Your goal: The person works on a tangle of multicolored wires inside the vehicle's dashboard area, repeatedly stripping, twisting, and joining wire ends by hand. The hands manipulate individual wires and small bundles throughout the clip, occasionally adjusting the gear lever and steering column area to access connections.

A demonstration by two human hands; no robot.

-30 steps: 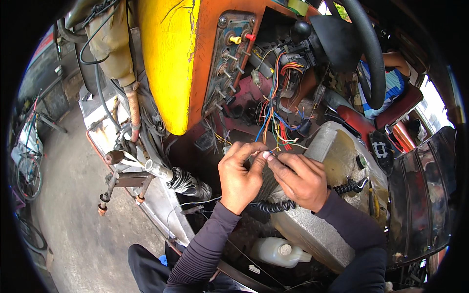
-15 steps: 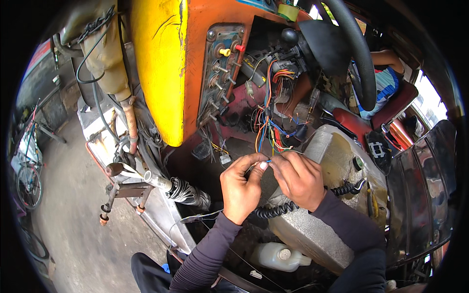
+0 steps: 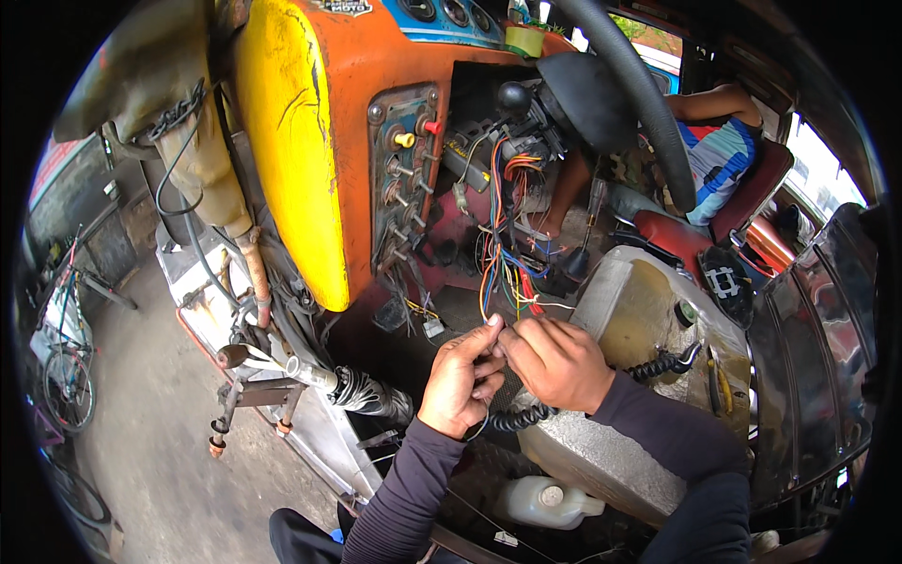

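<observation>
My left hand and my right hand meet at the fingertips below a hanging bundle of coloured wires. Both pinch wire ends from that bundle; the exact joint between the fingers is hidden. Orange, blue, yellow, red and white strands run down close to my fingertips. A black coiled cable passes beneath my hands. The wires come from under the steering column, beside a panel of toggle switches with one yellow and one red knob.
A black steering wheel hangs above right. Right of my hands is a worn silvery engine cover; a whitish plastic jug lies below. A yellow-orange dashboard stands left. A person sits at the far right. A metal lever frame juts left.
The view has shifted slightly. My fingers have changed their hold: the blue wire seen between the fingertips before is now covered, and my left fingers are curled differently.
</observation>
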